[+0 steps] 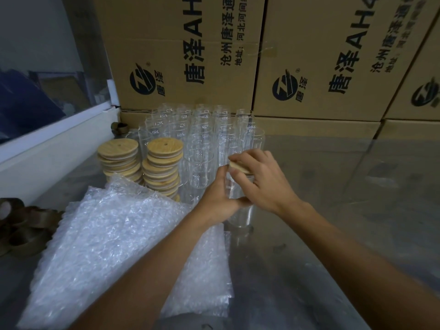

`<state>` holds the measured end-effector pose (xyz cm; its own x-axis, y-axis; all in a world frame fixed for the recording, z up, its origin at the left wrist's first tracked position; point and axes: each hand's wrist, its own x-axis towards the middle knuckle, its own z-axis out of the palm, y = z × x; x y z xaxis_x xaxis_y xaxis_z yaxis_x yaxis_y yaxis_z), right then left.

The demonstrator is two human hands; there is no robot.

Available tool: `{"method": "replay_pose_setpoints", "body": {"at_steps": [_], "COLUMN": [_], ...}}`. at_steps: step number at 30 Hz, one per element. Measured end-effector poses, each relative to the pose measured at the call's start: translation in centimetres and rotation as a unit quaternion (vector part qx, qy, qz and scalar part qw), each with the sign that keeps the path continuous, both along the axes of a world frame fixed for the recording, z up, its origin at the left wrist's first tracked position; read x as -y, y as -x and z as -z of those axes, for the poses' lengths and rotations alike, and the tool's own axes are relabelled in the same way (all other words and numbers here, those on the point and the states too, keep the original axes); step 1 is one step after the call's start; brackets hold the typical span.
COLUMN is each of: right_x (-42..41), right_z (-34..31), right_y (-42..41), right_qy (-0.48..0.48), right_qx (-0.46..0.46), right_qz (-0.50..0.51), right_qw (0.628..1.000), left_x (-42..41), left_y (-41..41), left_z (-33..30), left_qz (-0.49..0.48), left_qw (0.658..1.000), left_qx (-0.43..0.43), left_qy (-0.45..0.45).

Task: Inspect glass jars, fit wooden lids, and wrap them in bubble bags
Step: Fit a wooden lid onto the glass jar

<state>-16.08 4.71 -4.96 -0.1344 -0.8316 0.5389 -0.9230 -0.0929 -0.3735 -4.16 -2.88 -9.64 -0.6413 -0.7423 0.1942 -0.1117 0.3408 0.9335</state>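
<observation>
A clear glass jar (238, 211) stands upright on the steel table, just right of the bubble bags. My left hand (217, 198) grips its side. My right hand (258, 177) lies over the jar's mouth and holds a round wooden lid (238, 166) down on it, with fingers curled round the lid's edge. Several more empty glass jars (202, 139) stand in rows behind. Two stacks of wooden lids (164, 167) rise to their left. A pile of bubble bags (114, 234) lies at the front left, under my left forearm.
Large printed cardboard boxes (190, 55) wall off the back of the table. Brown tape rolls (23, 222) lie at the left edge, and one more (119, 127) sits near the back corner. A white ledge (47, 144) and a window run along the left. The bare steel tabletop (345, 210) stretches right.
</observation>
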Motion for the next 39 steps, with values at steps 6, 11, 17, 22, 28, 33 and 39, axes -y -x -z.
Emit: {"method": "replay_pose_setpoints", "body": {"at_steps": [6, 11, 17, 22, 28, 33, 39], "right_x": [0.3, 0.6, 1.3, 1.2, 1.0, 1.5, 1.7], "right_z": [0.8, 1.1, 1.3, 0.6, -0.7, -0.3, 1.1], "right_y": [-0.9, -2.1, -3.2, -1.6, 0.7, 0.4, -1.6], "right_qy": [0.001, 0.011, -0.007, -0.003, -0.031, -0.04, 0.006], "right_qx": [-0.01, -0.027, -0.036, 0.068, 0.192, 0.187, 0.081], "right_qz": [0.041, 0.114, 0.177, 0.049, -0.105, -0.071, 0.05], "right_qw": [0.999, 0.993, 0.983, 0.996, 0.975, 0.979, 0.995], "left_x": [-0.3, -0.2, 0.3, -0.3, -0.1, -0.2, -0.5], "left_y": [0.1, -0.1, -0.2, 0.0, -0.1, -0.2, -0.3], "left_z": [-0.1, -0.1, 0.3, -0.6, -0.7, -0.9, -0.9], "left_qz": [-0.006, -0.019, -0.026, -0.051, -0.044, -0.048, -0.04], "left_qw": [1.0, 0.999, 0.998, 0.998, 0.998, 0.998, 0.999], "left_qx": [0.002, 0.023, 0.029, 0.026, 0.044, 0.045, 0.026], "left_qy": [0.009, 0.032, 0.051, 0.011, 0.001, -0.001, 0.014]}}
